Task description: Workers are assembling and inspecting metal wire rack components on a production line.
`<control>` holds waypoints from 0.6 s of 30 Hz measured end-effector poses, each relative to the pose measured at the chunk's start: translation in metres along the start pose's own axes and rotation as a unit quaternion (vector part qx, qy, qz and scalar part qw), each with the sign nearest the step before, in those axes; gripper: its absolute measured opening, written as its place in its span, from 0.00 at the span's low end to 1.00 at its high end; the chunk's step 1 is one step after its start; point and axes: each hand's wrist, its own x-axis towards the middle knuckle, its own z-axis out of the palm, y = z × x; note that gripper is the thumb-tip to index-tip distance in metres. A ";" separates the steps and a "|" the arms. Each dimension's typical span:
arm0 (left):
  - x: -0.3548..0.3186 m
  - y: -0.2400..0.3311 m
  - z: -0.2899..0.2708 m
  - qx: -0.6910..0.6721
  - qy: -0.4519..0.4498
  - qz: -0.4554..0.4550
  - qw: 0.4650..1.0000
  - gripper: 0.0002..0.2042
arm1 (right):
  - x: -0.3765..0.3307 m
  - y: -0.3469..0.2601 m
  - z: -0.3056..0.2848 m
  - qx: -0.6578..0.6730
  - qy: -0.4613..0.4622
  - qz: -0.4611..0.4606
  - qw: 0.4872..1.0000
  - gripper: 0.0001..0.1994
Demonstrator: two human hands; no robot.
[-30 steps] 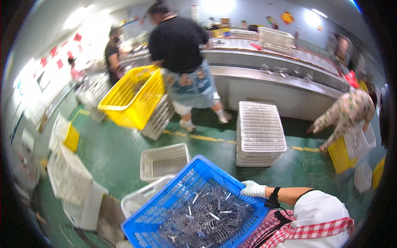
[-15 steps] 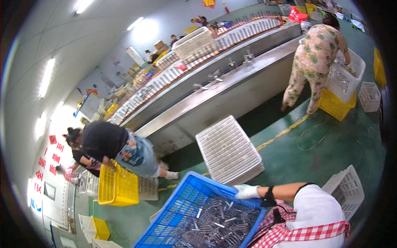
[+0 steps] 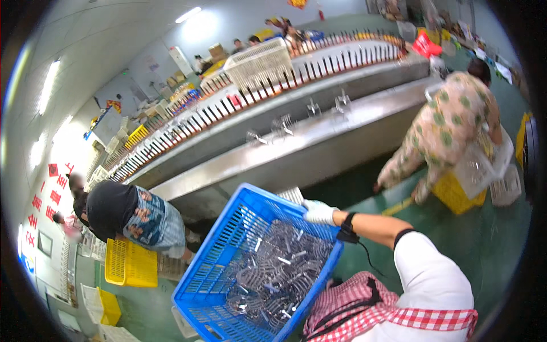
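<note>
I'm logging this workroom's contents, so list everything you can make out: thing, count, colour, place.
Slatted plastic basket: one, blue, bottom centre
Small curved plastic pieces: uncountable, clear and dark, inside it
Slatted plastic tubs: at least three, yellow, lower left and right
Rectangular plastic crates: several, white, upper centre, right, lower left
Long metal trough: one, grey, across centre
Bag-like item: one, red, upper right
Tube lights: several, white, upper left
Co-workers: several, mixed clothing, left, right, background
Right hand: one, white-gloved, gripping basket's rim
Left hand: not in view
</note>
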 end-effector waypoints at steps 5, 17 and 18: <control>-0.010 0.020 0.137 -0.075 0.017 -0.026 0.997 0.23 | 0.082 0.062 -0.084 -0.030 0.031 -0.012 0.999 0.20; -0.074 0.076 0.369 -0.155 0.137 -0.129 0.970 0.31 | 0.329 0.155 -0.149 -0.125 -0.044 -0.130 0.983 0.19; -0.077 0.098 0.390 -0.138 0.133 -0.113 0.975 0.26 | 0.360 0.160 -0.151 -0.155 -0.067 -0.110 0.980 0.18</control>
